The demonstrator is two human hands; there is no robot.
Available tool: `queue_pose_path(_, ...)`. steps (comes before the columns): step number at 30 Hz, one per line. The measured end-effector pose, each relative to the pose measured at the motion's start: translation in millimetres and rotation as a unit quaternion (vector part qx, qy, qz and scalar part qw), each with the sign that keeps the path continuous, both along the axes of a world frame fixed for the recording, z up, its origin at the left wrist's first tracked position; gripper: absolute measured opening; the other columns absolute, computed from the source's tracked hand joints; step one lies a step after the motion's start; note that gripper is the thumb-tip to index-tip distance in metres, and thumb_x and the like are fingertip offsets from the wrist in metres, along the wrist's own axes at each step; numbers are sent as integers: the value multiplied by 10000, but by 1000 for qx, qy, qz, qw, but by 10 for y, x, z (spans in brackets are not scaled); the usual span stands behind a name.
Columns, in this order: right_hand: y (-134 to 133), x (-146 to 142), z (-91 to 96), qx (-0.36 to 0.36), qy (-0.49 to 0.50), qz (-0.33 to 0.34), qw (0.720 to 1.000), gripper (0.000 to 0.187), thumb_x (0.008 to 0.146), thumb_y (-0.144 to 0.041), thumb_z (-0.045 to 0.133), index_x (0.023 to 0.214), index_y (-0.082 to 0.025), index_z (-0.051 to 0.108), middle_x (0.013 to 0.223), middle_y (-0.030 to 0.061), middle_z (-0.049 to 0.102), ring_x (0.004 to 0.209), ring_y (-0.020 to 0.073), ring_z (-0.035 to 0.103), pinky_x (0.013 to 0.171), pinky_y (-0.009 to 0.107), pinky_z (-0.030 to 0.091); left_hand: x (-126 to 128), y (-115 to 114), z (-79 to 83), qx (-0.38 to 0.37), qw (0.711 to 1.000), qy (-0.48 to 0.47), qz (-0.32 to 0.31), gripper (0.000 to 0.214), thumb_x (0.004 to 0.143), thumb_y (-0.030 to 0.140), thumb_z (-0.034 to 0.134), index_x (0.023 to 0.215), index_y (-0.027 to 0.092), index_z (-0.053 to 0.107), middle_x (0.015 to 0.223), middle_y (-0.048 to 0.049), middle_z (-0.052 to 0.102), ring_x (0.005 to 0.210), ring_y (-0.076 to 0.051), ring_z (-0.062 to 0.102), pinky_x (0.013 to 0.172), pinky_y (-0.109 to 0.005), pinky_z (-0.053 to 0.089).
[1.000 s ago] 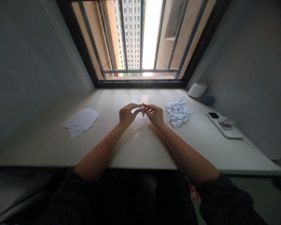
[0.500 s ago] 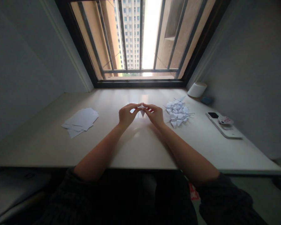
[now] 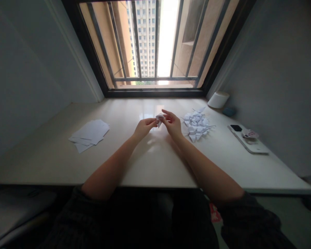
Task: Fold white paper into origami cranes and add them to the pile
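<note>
The left hand [image 3: 144,127] has slid toward frame right and slightly down; the small folded paper [image 3: 159,119] has turned, now pinched closer against the right hand [image 3: 172,124].

Both hands [image 3: 159,125] pinch a small folded paper [image 3: 160,119] above the desk [image 3: 145,162].

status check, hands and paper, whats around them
Left hand and right hand both pinch a small folded white paper above the desk. Pile of folded paper figures just right of them. Loose sheets far left.
</note>
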State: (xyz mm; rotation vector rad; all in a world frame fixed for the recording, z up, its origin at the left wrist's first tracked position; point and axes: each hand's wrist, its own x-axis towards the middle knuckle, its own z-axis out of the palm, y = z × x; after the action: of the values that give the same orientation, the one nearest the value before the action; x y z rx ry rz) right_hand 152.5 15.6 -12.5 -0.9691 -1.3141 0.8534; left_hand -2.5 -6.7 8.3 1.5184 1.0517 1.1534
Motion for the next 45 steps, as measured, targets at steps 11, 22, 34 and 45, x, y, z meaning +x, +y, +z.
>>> queue_pose_path(11,-26,-12,43,-32,71,68,995,483,622,-452,766,1049,-234,704,943,41,729,852,187,650,738,316,504,-17,5,23,-136,982,-129,10,454,604,507,787,891,160,735,846,-86,726,798,-185,664,840,-341,466)
queue_pose_path(22,-33,-26,58,-22,86,84,993,416,638,-409,754,1013,-235,706,887,27,715,774,163,625,713,307,492,-4,-3,32,-130,984,-120,31,444,611,518,775,886,171,737,840,-73,720,769,-169,652,791,-313,458)
queue_pose_path(34,-15,-16,20,15,19,141,990,271,717,-355,675,972,-272,708,1071,25,699,934,199,610,828,352,492,-17,46,-55,-56,991,-100,68,479,602,539,764,897,161,755,786,-63,716,716,-156,620,767,-316,480)
queue_pose_path(45,-61,-43,61,6,-4,156,988,347,735,-272,588,1062,-287,704,1116,13,692,969,199,603,824,339,481,-16,44,-56,-49,991,-112,61,462,600,517,773,883,153,750,817,-69,725,745,-167,639,806,-340,498)
